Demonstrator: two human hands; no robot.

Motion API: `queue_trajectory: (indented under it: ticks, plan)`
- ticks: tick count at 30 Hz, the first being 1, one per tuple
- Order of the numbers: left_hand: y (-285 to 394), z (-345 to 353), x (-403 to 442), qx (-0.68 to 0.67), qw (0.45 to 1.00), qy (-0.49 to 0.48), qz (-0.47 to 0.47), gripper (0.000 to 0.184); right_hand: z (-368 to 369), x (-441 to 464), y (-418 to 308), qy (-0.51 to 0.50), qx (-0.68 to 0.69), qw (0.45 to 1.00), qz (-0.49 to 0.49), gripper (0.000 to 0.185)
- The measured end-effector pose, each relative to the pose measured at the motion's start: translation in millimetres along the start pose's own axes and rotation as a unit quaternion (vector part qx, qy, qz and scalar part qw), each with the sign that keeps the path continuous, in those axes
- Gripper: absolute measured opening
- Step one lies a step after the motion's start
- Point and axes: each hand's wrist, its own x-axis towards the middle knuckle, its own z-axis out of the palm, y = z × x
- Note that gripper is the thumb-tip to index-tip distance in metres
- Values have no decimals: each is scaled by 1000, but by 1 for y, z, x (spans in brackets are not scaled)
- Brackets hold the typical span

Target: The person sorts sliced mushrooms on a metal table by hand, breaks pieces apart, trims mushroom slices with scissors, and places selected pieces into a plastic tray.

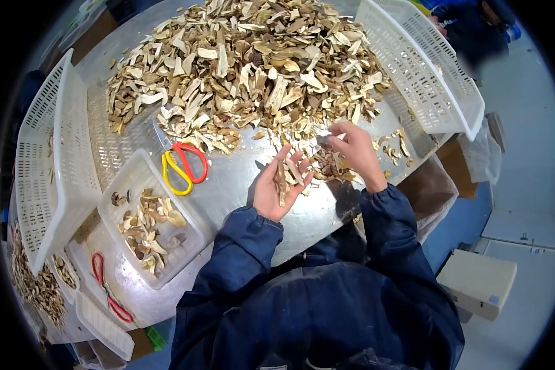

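Several dried mushroom slices lie in my left hand (277,188), which is palm up with its fingers curled around them. My right hand (357,151) is to the right, its thumb and fingertips drawn together over the near edge of the slices; whatever they hold is too small to make out. Beneath and between the hands sits a small heap of darker reddish-brown pieces (330,165). A large pile of sliced dried mushrooms (246,68) rises beyond both hands on the metal table (234,176).
Scissors with red and yellow handles (182,169) lie left of my left hand, near a white tray (194,237) of slices. White baskets (60,160) (422,68) stand at both sides. Red-handled scissors (108,290) lie lower left. Another person's dark sleeve (475,31) shows upper right.
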Motion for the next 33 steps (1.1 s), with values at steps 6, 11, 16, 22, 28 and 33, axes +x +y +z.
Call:
queue_trajectory:
  ticks: [6, 11, 16, 22, 28, 33]
  plan:
    - [3, -23, 2, -59, 996, -53, -33, 29, 18, -12, 7, -32, -135, 990, -11, 15]
    - [0, -18, 1, -54, 998, -30, -31, 28, 19, -16, 3, 60, -86, 994, 33, 15]
    - [1, -18, 1, -55, 998, -31, -27, 28, 30, -20, 4, 45, -153, 987, 0, 12]
    - [0, -16, 1, -48, 998, -36, -27, 27, 29, -14, 5, 52, -147, 988, 9, 16]
    - [-2, -20, 3, -31, 999, -22, -15, 32, 15, -23, -7, 56, 97, 993, -22, 15]
    - [-1, -8, 1, -17, 999, 47, -11, 36, -4, -25, -3, 74, 75, 994, -41, 25]
